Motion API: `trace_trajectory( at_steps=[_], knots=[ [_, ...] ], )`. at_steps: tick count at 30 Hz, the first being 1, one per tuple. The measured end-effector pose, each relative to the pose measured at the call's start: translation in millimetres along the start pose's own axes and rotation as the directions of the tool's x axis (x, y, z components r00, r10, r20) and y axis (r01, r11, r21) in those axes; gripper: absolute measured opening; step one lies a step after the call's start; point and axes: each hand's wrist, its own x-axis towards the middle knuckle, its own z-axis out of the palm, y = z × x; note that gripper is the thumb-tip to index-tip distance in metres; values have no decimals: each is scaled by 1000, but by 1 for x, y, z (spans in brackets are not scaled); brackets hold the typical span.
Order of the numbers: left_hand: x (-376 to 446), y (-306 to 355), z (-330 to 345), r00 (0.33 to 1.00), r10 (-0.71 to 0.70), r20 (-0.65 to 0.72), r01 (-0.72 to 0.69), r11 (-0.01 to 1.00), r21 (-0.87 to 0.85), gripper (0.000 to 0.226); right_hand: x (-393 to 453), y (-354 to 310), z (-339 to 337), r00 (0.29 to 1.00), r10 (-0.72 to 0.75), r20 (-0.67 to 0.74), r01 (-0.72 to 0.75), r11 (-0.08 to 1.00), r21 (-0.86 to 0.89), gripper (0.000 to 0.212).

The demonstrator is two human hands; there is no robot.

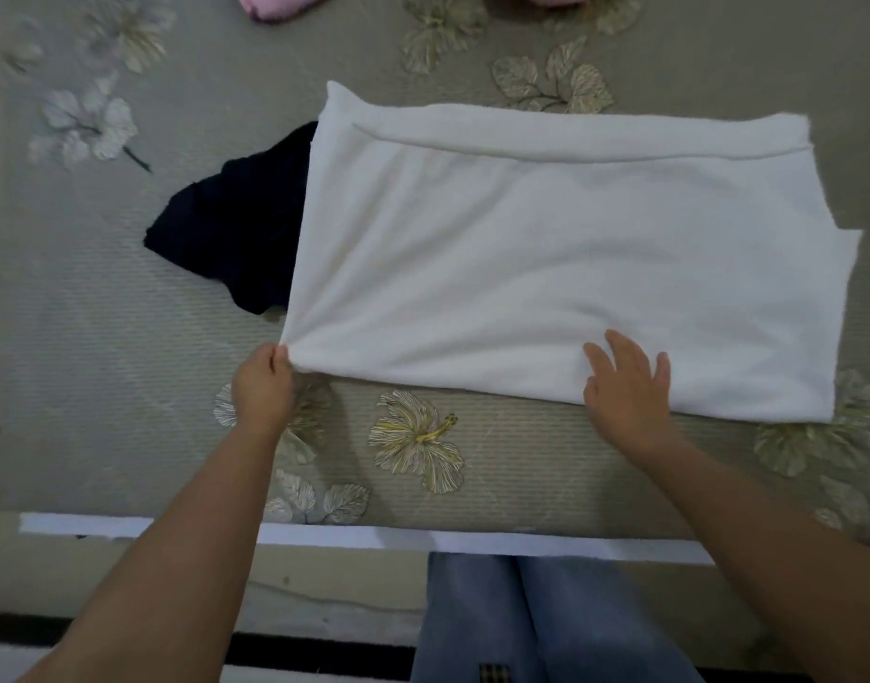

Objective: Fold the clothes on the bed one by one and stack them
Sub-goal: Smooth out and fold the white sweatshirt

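You had the white garment (546, 248) spread flat on the bed (127, 337), its long axis running left to right across your front. Your left hand (263, 386) pinched its near left corner, the cloth fanning in creases from that grip. Your right hand (630, 386) lay flat on the near edge, fingers spread, holding nothing. The free length stretched right of the pinched corner, so the next fold would likely carry that corner rightward over the pinned part. A dark garment (231, 224) lay partly under the left end. Pink clothes (280, 4) sat at the far edge. No containers showed.
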Motion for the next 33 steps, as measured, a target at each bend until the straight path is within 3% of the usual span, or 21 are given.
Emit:
trace_trajectory(
  at_steps=[3, 5, 8, 11, 13, 15, 18, 22, 24, 26, 28, 31, 33],
  knots=[
    [12, 1, 9, 999, 11, 47, -17, 993, 120, 25, -1, -3, -3, 1000, 7, -23, -7, 999, 33, 47],
    [7, 8, 14, 998, 56, -5, -54, 980, 189, 29, 0, -3, -3, 1000, -7, -18, 8, 998, 57, 46],
    [-14, 26, 20, 950, 297, -97, -266, 931, 249, 39, 0, 4, -9, 998, 6, -62, 3, 989, 147, 42],
    [-36, 46, 40, 750, 660, 43, -633, 696, 338, 47, -2, 27, -21, 967, 183, -175, -133, 956, 263, 53],
    [-46, 68, 60, 612, 762, 212, -774, 520, 362, 46, -6, 51, -30, 921, 337, -194, -256, 902, 348, 59],
    [-57, 99, 82, 484, 786, 385, -866, 365, 343, 48, -12, 76, -36, 880, 428, -205, -326, 860, 394, 62],
    [-73, 151, 121, 289, 822, 491, -953, 197, 231, 44, -21, 107, -39, 814, 549, -188, -422, 782, 459, 64],
    [-101, 234, 164, 116, 814, 570, -986, 24, 168, 36, -19, 139, -51, 740, 673, 1, -436, 478, 763, 60],
    [-113, 270, 189, 78, 776, 626, -991, -7, 132, 41, -11, 153, -50, 758, 633, 158, -463, 352, 813, 51],
    [-123, 304, 207, 18, 800, 599, -978, -111, 178, 51, -1, 160, -47, 764, 604, 225, -509, 351, 786, 49],
    [-134, 331, 226, 7, 758, 652, -973, -146, 180, 57, 8, 165, -44, 729, 632, 265, -567, 339, 751, 51],
    [-141, 371, 248, 94, 682, 726, -973, -93, 212, 66, 18, 169, -44, 679, 652, 337, -647, 315, 694, 57],
    [-140, 393, 263, 76, 692, 718, -974, -103, 202, 69, 24, 171, -44, 668, 648, 366, -672, 314, 670, 55]
  ],
)
